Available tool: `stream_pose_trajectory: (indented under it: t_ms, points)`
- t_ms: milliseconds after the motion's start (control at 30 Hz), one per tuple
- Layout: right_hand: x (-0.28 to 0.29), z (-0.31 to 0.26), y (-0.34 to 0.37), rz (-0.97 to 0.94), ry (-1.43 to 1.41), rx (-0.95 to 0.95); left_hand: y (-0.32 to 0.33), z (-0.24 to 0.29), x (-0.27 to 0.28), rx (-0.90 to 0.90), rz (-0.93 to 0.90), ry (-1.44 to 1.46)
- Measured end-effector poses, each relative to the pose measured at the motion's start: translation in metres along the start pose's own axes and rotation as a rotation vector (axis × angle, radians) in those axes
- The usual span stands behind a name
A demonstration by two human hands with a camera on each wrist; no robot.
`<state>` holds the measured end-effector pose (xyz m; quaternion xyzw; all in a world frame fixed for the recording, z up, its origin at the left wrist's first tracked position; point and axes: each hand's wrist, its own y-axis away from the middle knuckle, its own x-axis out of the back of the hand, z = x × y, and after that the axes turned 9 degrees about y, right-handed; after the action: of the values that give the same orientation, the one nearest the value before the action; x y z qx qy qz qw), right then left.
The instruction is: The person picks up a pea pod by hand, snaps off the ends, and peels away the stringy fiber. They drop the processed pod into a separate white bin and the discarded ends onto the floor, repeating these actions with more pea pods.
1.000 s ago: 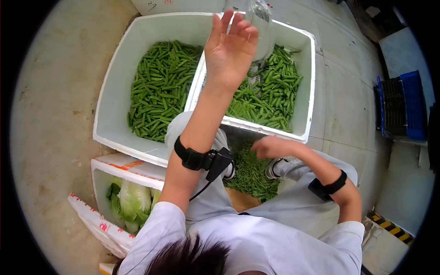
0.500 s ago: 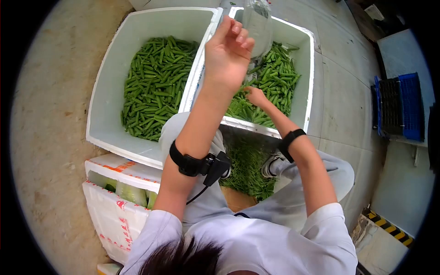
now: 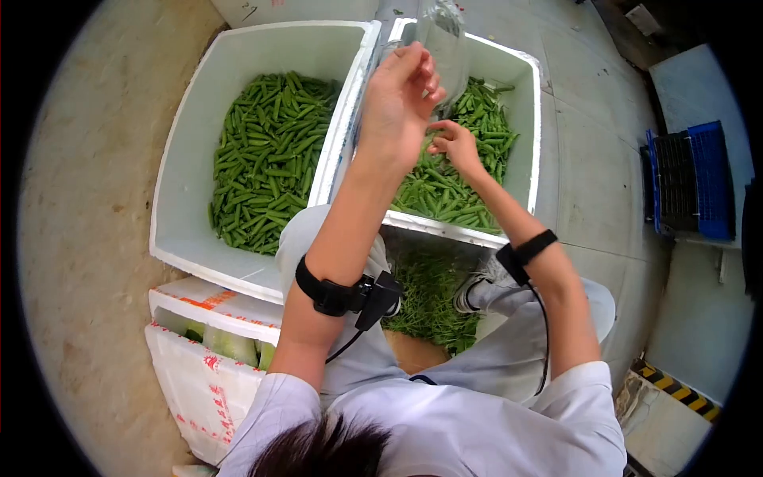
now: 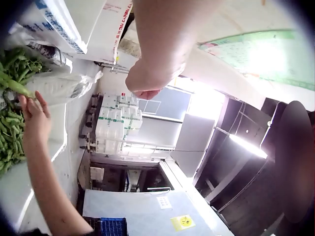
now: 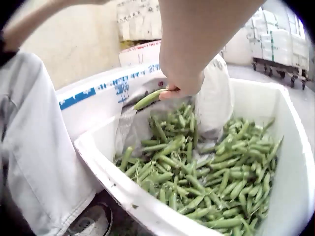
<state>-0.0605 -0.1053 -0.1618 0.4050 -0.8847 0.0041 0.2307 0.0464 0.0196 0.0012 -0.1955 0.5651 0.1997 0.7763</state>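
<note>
In the right wrist view, my right hand [image 5: 184,86] pinches one green pea pod [image 5: 149,100] between thumb and fingertips. The same hand [image 3: 457,149] is over the right foam box [image 3: 534,143], just above a heap of pea pods [image 3: 445,195]. My left hand [image 3: 397,107] is raised above the wall between the two boxes, palm turned up, with its fingers loosely curled. Nothing shows between the fingers of this left hand [image 4: 152,78] in the left wrist view. A clear plastic bag [image 3: 445,60] stands up from the right box, just beyond both hands.
The left foam box [image 3: 179,191] holds another heap of pea pods [image 3: 274,159]. Green stems [image 3: 433,294] lie between my feet. A foam box [image 3: 195,389] with leafy vegetables stands at the lower left. A blue crate [image 3: 710,179] is at the far right.
My right hand has moved from above my knees forward into the right box, then risen slightly with a pod. The left hand's fingers have curled in. The lower-left box's flap has swung up.
</note>
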Motion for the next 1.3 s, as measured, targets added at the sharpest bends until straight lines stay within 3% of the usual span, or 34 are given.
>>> stream_pose_trajectory:
  t_ms: [33, 67, 133, 167, 200, 300, 400, 433, 500, 567, 933, 1000, 1167, 1300]
  points:
    - [0.012, -0.019, 0.007, 0.013, 0.007, 0.003, 0.0, -0.002, 0.002, 0.004, 0.001, -0.179]
    - [0.024, -0.038, 0.016, -0.01, -0.059, 0.047, 0.002, -0.004, -0.002, 0.01, -0.011, -0.171]
    - [0.046, -0.076, 0.038, -0.014, -0.116, 0.091, 0.006, -0.009, -0.009, -0.063, 0.029, -0.862]
    - [0.056, -0.097, 0.053, -0.012, -0.141, 0.13, 0.005, -0.012, -0.004, -0.07, -0.036, -1.025]
    - [0.065, -0.112, 0.065, -0.01, -0.166, 0.169, 0.005, -0.014, -0.005, -0.066, -0.053, -1.013]
    - [0.083, -0.138, 0.092, 0.057, -0.167, 0.231, 0.012, -0.021, -0.012, 0.218, -0.18, -1.123]
    - [0.085, -0.141, 0.103, 0.154, -0.194, 0.269, 0.012, -0.028, -0.009, 0.24, -0.313, -1.124]
    - [0.082, -0.14, 0.104, 0.2, -0.165, 0.273, 0.014, -0.031, -0.008, 0.134, -0.348, -1.212]
    - [0.078, -0.137, 0.107, 0.253, -0.147, 0.27, 0.017, -0.036, -0.005, 0.111, -0.373, -1.27]
    - [0.079, -0.138, 0.11, 0.335, 0.119, 0.269, 0.018, -0.04, -0.004, 0.085, -0.397, -1.317]
    - [0.08, -0.135, 0.112, 0.379, 0.26, 0.379, 0.018, -0.042, -0.012, -0.221, -0.423, -1.549]
    - [0.08, -0.136, 0.113, 0.385, 0.284, 0.421, 0.019, -0.041, -0.014, -0.21, -0.42, -1.538]
    - [0.085, -0.14, 0.111, 0.279, 0.251, 0.318, 0.018, -0.041, -0.011, -0.23, -0.428, -1.486]
    - [0.09, -0.142, 0.111, 0.233, 0.334, 0.344, 0.017, -0.04, -0.006, -0.236, -0.496, -1.617]
